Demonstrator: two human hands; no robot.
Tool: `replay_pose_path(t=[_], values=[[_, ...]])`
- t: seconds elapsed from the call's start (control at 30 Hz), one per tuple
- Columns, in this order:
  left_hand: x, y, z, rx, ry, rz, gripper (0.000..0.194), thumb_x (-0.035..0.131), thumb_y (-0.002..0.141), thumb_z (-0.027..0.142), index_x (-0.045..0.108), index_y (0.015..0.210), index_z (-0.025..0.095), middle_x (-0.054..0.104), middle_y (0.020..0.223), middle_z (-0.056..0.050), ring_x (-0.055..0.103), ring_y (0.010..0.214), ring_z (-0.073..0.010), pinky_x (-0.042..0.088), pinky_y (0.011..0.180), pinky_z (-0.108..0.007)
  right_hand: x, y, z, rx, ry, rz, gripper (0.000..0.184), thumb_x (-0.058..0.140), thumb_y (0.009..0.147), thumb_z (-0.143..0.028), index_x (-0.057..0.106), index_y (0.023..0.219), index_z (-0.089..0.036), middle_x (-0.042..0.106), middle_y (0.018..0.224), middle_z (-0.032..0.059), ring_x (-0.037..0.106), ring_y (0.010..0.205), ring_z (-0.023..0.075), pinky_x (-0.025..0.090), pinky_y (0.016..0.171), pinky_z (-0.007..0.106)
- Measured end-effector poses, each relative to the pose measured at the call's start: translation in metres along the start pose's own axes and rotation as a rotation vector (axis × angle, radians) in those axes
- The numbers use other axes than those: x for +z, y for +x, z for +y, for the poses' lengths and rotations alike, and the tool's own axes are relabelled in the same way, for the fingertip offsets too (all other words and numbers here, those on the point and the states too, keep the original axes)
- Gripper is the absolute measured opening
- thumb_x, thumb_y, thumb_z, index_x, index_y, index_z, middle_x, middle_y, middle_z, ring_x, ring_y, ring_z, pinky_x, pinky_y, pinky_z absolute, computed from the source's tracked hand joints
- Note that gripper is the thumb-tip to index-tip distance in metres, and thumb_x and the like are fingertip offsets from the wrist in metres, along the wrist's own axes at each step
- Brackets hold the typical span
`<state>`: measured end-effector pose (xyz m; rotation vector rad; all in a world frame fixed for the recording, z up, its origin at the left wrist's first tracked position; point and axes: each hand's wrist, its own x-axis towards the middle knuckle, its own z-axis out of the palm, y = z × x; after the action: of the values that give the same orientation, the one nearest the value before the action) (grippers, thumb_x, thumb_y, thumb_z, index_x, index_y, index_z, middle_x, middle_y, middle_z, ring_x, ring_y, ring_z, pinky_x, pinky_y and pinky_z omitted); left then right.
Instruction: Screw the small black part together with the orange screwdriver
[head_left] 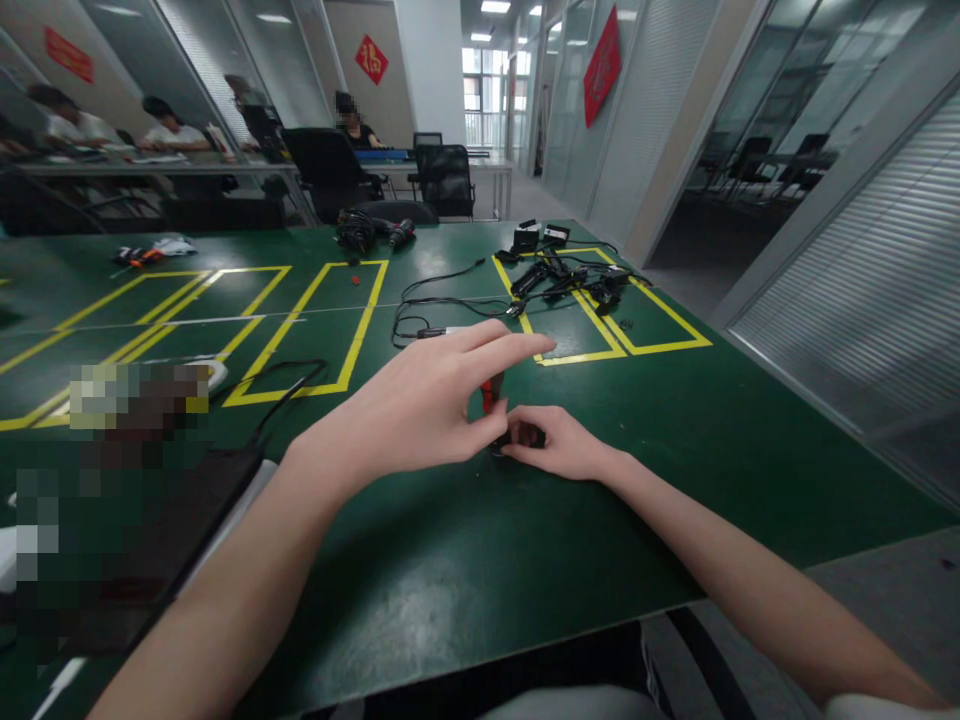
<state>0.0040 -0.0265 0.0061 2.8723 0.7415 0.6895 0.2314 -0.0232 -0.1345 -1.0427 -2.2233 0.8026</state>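
My left hand (442, 390) is at the middle of the green table, its index finger stretched forward and its thumb bent in. Between thumb and fingers stands a red-and-black screwdriver (489, 393), roughly upright; only part of its handle shows, the rest being hidden by the hand. Just right of it, my right hand (562, 442) rests low on the tabletop, fingers curled in a pinch around a small black part (498, 447). Most of that part is covered by the fingers, so its kind cannot be made out. The two hands nearly touch.
The green table (420, 590) carries yellow tape outlines. Black cables and devices (555, 275) lie at the back right, a power drill (401, 233) at the back. A thin cable (405, 300) runs ahead of my hands. A dark case (187, 510) lies left. People sit beyond.
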Motion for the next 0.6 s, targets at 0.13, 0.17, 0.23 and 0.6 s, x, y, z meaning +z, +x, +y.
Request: replay_pose_path(t=[0.13,0.17,0.23,0.6], values=[[0.0,-0.0001,0.0005,0.004,-0.014,0.016,0.058,0.055,0.091,0.01,0.052,0.147,0.024,0.065,0.12,-0.007,0.066,0.092,-0.0158,0.051,0.075,-0.024,-0.0001,-0.0001,0.0003,-0.005,-0.003,-0.001,0.014,0.074,0.091,-0.03,0.067,0.098,-0.019,0.067,0.079,-0.0012,0.06,0.068,0.0151,0.042,0.065,0.027],[-0.0001,-0.0002,0.0007,-0.002,-0.007,0.018,0.057,0.056,0.091,0.011,0.052,0.147,0.024,0.066,0.12,-0.007,0.066,0.089,-0.0151,0.051,0.074,-0.024,-0.0001,-0.0001,0.0005,-0.007,-0.003,-0.002,0.014,0.073,0.091,-0.03,0.067,0.098,-0.019,0.068,0.079,-0.0011,0.06,0.068,0.0152,0.042,0.065,0.027],[-0.0004,-0.0004,0.0013,-0.01,0.002,0.013,0.058,0.058,0.09,0.013,0.052,0.147,0.025,0.066,0.119,-0.006,0.066,0.084,-0.014,0.05,0.072,-0.024,-0.0001,0.0,0.0007,-0.012,-0.001,-0.003,0.014,0.073,0.091,-0.029,0.067,0.099,-0.019,0.068,0.08,-0.0011,0.06,0.069,0.0153,0.042,0.066,0.027],[-0.0007,0.0008,0.0013,-0.002,0.037,0.017,0.055,0.055,0.093,0.015,0.053,0.147,0.024,0.068,0.112,-0.007,0.067,0.087,-0.016,0.049,0.071,-0.024,-0.0002,0.0001,0.0003,-0.003,-0.002,-0.003,0.014,0.074,0.091,-0.029,0.068,0.099,-0.019,0.067,0.079,-0.0014,0.06,0.068,0.0149,0.043,0.065,0.027]])
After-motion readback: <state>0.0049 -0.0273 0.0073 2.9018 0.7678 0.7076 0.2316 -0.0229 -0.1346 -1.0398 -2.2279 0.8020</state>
